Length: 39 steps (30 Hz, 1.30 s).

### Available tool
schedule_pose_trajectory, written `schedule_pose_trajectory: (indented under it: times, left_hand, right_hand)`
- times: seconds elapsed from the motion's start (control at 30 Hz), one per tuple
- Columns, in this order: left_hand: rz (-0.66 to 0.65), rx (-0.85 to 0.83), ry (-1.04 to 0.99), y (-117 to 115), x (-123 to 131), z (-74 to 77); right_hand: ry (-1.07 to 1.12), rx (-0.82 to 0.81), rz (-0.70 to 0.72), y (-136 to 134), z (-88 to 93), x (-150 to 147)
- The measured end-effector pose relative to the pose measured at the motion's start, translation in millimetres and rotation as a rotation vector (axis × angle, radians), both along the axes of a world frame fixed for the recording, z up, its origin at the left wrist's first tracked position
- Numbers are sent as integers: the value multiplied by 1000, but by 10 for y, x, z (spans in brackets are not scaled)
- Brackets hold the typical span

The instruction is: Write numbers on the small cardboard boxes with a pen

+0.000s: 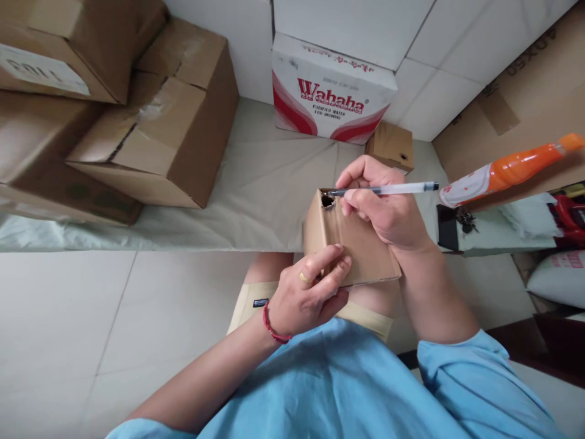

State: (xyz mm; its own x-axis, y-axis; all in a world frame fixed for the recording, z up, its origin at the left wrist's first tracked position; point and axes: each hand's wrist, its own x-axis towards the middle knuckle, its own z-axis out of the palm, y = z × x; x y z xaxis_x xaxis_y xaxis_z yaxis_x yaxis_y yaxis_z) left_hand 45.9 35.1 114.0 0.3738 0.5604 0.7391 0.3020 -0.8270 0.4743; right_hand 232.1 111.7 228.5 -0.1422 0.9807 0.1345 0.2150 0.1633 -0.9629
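Observation:
A small brown cardboard box (361, 247) rests on my lap. My left hand (307, 291), with a ring and a red wrist cord, grips the box's near edge with closed fingers. My right hand (382, 204) lies over the box top and is closed on a clear pen (397, 189). The pen's tip sits in a dark round hole (328, 200) at the box's far left corner.
Large brown cartons (150, 131) are stacked at the left on a pale sheet (265, 183). A white and red Wahaha carton (331, 91) stands at the back, with another small holed box (391, 146) beside it. An orange bottle (507, 169) lies at the right.

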Motion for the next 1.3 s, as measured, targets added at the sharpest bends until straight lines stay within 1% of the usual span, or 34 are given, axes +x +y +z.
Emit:
schedule_pose_trajectory:
  times: [0.07,0.23,0.4,0.6,0.7,1.03,1.3]
  left_hand:
    - [-4,4,-6,1,19,-23]
    - [-2,-56,29,-20,26,-31]
    - [-18,-76,32,-13,13,-9]
    - [-10,-37,7,-1,25,-9]
    - [-4,-42,9,-5,25,-13]
    - [8,-15,19,6,27,-6]
    - [10,-4,22,4,22,4]
  right_hand:
    - [-8,15,-5,-26,3,2]
    - [-25,76,-22,-42,-20,6]
    - [-76,54,-18,-42,-6,-10]
    - [-137,57,12,-62,56,-48]
    - [-165,67,23,-65,73,-60]
    - [-175,76,42,-38,49,-54]
    - [-203,121,44,-36,45,-74]
